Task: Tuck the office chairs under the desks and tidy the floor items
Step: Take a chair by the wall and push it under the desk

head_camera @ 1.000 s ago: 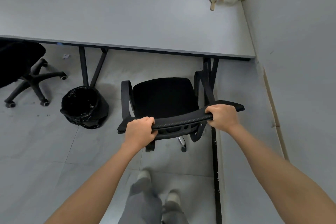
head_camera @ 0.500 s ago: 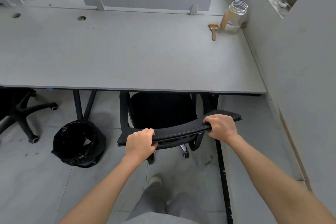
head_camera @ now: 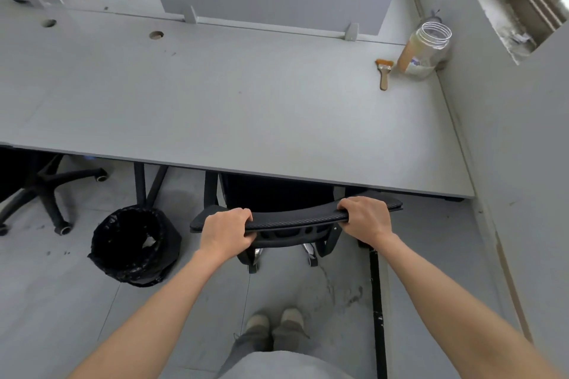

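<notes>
A black office chair (head_camera: 295, 220) stands in front of me with its seat mostly hidden under the grey desk (head_camera: 215, 108). Only the curved top of the backrest, part of the seat and two casters show. My left hand (head_camera: 226, 232) grips the left end of the backrest top. My right hand (head_camera: 365, 217) grips its right end. A second black office chair (head_camera: 46, 191) stands at the far left, its star base sticking out from under the desk.
A bin with a black liner (head_camera: 135, 246) sits on the floor left of the chair, beside the desk legs (head_camera: 147, 184). A jar (head_camera: 426, 49) and a small brush (head_camera: 384, 72) rest at the desk's back right. A wall runs along the right.
The chair has rolled forward under the desk with both hands on its backrest; the seat, fully visible a second ago, is now mostly covered by the desktop. I have stepped closer.
</notes>
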`<state>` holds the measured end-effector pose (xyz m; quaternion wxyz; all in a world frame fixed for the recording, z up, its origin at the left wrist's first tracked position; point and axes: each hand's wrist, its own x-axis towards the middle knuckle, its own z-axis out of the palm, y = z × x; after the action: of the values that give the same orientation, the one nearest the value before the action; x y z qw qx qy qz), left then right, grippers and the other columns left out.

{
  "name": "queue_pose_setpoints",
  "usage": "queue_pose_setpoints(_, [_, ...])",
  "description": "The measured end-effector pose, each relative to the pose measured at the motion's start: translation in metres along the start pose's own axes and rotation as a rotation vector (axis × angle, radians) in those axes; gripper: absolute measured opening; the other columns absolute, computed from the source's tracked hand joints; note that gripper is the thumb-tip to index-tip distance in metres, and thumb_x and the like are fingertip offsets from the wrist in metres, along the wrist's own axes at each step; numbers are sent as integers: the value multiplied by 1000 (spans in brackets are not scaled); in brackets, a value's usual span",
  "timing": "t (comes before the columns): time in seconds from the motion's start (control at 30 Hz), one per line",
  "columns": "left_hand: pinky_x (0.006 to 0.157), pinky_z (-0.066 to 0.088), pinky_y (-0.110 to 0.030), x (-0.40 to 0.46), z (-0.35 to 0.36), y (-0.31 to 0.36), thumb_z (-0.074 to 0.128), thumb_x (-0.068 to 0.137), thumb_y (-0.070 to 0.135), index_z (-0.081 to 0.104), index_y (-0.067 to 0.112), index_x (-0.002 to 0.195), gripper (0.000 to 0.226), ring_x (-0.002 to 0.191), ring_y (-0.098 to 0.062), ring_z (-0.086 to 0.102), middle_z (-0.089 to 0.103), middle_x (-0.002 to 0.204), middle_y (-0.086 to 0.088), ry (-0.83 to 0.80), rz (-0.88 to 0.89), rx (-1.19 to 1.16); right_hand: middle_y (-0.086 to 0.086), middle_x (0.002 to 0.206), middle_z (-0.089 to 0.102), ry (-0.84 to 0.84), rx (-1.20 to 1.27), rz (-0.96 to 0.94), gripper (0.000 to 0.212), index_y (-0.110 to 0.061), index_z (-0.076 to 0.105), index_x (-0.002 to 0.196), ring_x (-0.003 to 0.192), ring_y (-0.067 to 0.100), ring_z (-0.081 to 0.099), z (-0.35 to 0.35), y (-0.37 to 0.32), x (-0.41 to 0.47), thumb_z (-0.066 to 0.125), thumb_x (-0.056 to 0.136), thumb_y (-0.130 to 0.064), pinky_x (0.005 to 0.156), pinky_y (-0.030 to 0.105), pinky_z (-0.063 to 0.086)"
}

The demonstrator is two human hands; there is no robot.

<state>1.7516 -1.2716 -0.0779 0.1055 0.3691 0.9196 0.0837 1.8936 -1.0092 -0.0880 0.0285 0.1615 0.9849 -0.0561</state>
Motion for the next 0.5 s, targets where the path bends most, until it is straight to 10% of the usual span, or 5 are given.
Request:
queue_pose_setpoints(0.37, [71, 47, -31, 13, -9, -15, 62, 75, 35, 58, 25, 102, 29, 92, -16, 60, 66, 95, 9, 37, 82, -72, -9, 109, 67, -11, 65, -103, 42, -26, 57, 119, 99, 17, 63, -7, -4, 7, 59, 79, -38, 73, 29, 47])
queue_pose_setpoints(0.5, [60, 49, -29, 4, 0, -10, 69, 75, 32, 66, 17, 84, 18, 68, -20, 64, 68, 72, 3, 204, 227, -46, -1, 102, 71, 116, 79, -173, 42, -17, 63, 110, 95, 21, 66, -6, 13, -8, 56, 80, -45, 79, 33, 51])
